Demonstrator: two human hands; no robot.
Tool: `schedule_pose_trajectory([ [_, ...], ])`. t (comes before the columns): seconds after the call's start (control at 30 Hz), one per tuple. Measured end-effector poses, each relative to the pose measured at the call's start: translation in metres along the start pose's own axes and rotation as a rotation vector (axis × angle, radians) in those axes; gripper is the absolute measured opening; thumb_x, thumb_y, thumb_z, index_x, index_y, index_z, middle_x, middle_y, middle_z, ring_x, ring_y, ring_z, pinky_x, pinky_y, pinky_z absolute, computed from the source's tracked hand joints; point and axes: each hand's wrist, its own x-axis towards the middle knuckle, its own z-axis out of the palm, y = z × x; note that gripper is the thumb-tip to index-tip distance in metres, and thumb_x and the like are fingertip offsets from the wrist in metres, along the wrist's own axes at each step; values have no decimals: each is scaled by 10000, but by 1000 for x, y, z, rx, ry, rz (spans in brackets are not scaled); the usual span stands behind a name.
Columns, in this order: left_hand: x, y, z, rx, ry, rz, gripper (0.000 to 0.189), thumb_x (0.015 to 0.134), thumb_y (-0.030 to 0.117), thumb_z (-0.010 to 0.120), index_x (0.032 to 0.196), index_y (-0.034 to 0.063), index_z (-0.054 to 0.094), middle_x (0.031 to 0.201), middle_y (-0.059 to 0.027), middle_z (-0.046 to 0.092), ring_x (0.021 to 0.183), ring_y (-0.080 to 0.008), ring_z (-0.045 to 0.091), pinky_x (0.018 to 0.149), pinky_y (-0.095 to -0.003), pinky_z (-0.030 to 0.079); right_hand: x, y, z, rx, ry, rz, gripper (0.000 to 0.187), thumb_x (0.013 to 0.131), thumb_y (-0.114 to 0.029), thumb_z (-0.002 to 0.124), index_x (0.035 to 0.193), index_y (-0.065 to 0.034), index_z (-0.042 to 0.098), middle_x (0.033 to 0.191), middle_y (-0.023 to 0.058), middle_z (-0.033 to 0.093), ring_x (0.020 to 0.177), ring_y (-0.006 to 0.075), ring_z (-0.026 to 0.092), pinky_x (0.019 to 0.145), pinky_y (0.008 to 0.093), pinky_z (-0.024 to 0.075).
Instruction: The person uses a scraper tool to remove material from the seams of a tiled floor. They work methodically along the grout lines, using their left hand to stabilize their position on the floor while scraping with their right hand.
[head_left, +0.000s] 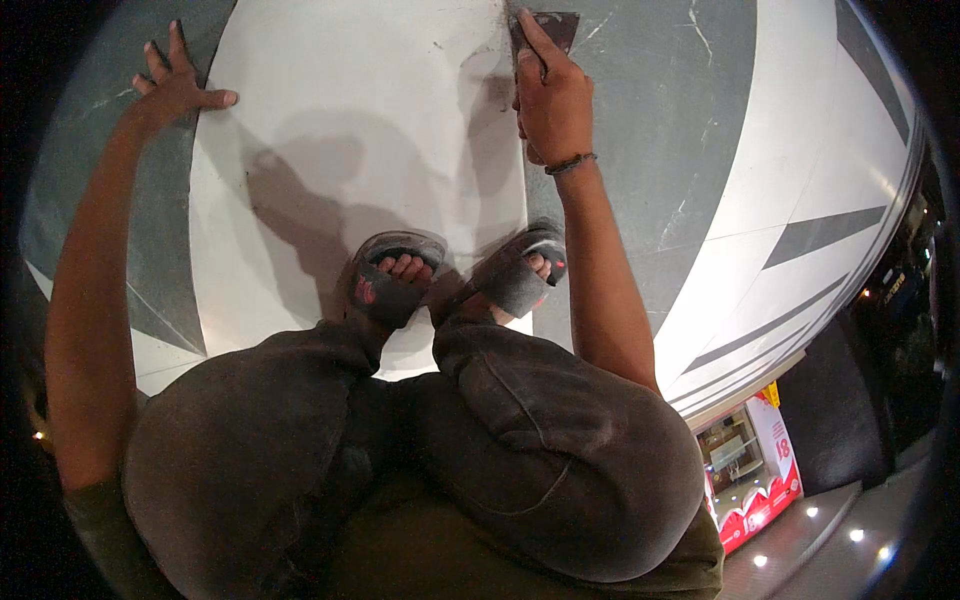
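Note:
My left hand (174, 88) is at the upper left with its fingers spread, over the edge where a grey floor panel (161, 187) meets a white one (315, 90). Nothing is in it. At the top right of the middle, my right hand (556, 105) is closed around a flat dark scraper or putty knife (562, 30), its index finger stretched out along the tool. The broad blade lies at the seam between the white panel and the grey marbled one (645, 135). My fingers hide most of the handle.
My feet in dark slide sandals (397, 281) rest on the floor between my bent knees. Shadows fall across the white panel. At the lower right, beyond the curved edge of the striped floor, stands a lit red and white booth (776, 480) bearing writing.

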Motion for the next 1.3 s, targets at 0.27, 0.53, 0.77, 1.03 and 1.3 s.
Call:
schedule_pose_trajectory([
  [0.27, -3, 9, -7, 26, 8, 9, 1676, 491, 766, 872, 1580, 170, -254, 1573, -413, -228, 1455, -588, -231, 1127, -736, -111, 17, 10, 9, -21, 52, -76, 404, 1006, -183, 526, 1402, -167, 607, 717, 168, 668, 618, 303, 660, 676, 421, 561],
  [0.53, -7, 18, -13, 48, -98, -76, 1712, 445, 794, 867, 1576, 187, -265, 1560, -416, -257, 1451, -592, -238, 1117, -755, -102, -10, -3, 3, 43, 10, 46, 402, 978, -133, 545, 1374, -141, 613, 965, 276, 684, 848, 448, 675, 789, 529, 545],
  [0.77, 0, 0, 16, 65, 5, 20, 1704, 430, 803, 865, 1576, 243, -264, 1572, -393, -259, 1432, -625, -237, 1103, -798, -39, -9, -1, -3, -70, -6, 13, 424, 945, -102, 568, 1365, -141, 614, 954, 264, 683, 788, 454, 670, 759, 513, 560],
  [1.03, 4, 19, 7, 27, -14, -25, 1698, 447, 772, 886, 1575, 243, -268, 1579, -392, -243, 1423, -649, -216, 1108, -796, -30, 27, 2, -10, -217, 77, -252, 433, 959, -101, 560, 1384, -178, 590, 931, 234, 703, 783, 450, 676, 749, 523, 566],
  [1.3, -4, 11, 5, 43, 44, 3, 1682, 468, 786, 867, 1576, 222, -266, 1582, -404, -213, 1429, -639, -218, 1110, -788, -53, 50, -12, 4, -217, 108, -201, 491, 937, -110, 565, 1416, -216, 528, 862, 240, 702, 760, 457, 673, 713, 561, 554],
])
